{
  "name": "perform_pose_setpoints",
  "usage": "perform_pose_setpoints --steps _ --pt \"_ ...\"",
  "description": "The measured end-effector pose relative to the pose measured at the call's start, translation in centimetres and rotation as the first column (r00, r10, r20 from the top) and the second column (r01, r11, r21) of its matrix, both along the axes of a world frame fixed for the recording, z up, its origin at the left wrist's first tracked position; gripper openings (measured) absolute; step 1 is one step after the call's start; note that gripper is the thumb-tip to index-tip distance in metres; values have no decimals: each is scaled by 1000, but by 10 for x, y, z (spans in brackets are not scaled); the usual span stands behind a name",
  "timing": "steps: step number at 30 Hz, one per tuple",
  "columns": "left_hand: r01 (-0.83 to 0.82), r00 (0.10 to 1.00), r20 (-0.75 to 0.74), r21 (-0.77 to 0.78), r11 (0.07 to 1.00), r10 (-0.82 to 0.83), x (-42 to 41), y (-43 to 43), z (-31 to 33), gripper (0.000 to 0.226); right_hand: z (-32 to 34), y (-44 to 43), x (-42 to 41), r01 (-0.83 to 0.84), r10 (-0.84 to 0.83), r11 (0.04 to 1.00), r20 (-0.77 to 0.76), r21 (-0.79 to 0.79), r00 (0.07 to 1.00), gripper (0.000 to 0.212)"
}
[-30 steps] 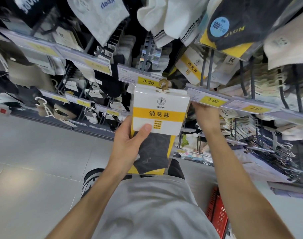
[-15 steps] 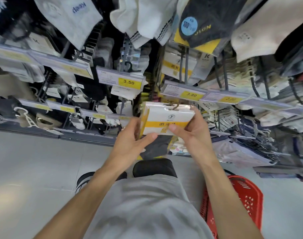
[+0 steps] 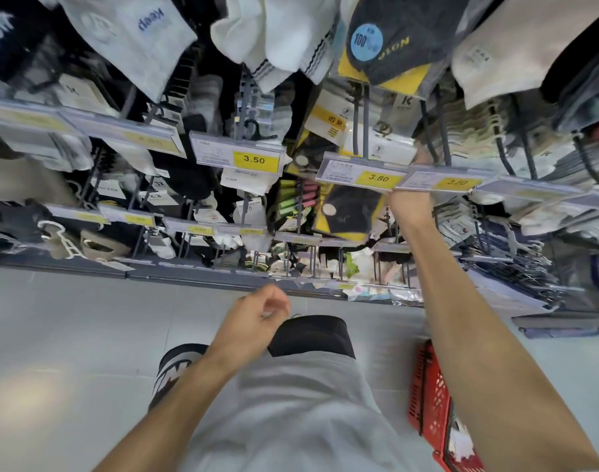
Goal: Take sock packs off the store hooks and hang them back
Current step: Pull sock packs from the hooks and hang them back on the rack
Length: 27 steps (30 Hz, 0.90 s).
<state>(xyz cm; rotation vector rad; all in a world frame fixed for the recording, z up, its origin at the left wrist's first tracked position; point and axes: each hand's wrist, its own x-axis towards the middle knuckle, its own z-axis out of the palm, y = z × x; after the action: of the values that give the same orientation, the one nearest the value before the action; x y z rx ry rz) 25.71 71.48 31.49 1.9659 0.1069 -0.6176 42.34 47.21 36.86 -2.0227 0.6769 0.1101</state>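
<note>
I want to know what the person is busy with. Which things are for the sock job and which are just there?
For the job: white-and-yellow sock pack, its hook, right hand reaching up behind the price strip, left hand (empty).

Just there: red basket, 3.50 price tag, white hanger, shoe.

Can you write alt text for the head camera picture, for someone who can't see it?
A person's right hand reaches up behind the 3.80 price tag on a rack crowded with sock packs, fingers hidden. The left hand hangs low, loosely curled and empty; a red basket sits on the floor.
</note>
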Motion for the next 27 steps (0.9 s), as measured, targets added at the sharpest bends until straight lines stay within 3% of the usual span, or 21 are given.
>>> perform_pose_setpoints --steps 3,12,15,17,20,21,24,27 --pt "51 999 -4 75 996 -51 -14 6 -8 25 -1 3 4 -58 52 998 -236 -19 970 32" --pt "206 971 -172 244 948 -167 -35 25 -26 21 -8 7 11 21 9 996 -324 90 946 44" --pt "255 955 -217 241 937 -204 -33 23 -26 16 -2 26 19 17 20 961 -131 276 991 26" --pt "312 941 -215 261 914 -260 -30 20 -27 12 -6 36 18 8 -5 971 -11 239 1000 18" --pt "379 921 -203 283 881 -331 -28 13 -26 12 -24 41 -29 -75 78 996 37 -57 996 40" --pt "405 911 -203 283 870 -358 -29 9 -28 11 -34 40 -53 -135 139 986 37 -93 990 43" --pt "488 871 -226 302 819 -435 -30 -7 -36 10 -65 21 -144 -298 289 951 -103 -82 952 30" --pt "579 815 -272 316 752 -512 -35 -40 -45 9 -94 -26 -242 -269 269 962 -318 43 909 25"
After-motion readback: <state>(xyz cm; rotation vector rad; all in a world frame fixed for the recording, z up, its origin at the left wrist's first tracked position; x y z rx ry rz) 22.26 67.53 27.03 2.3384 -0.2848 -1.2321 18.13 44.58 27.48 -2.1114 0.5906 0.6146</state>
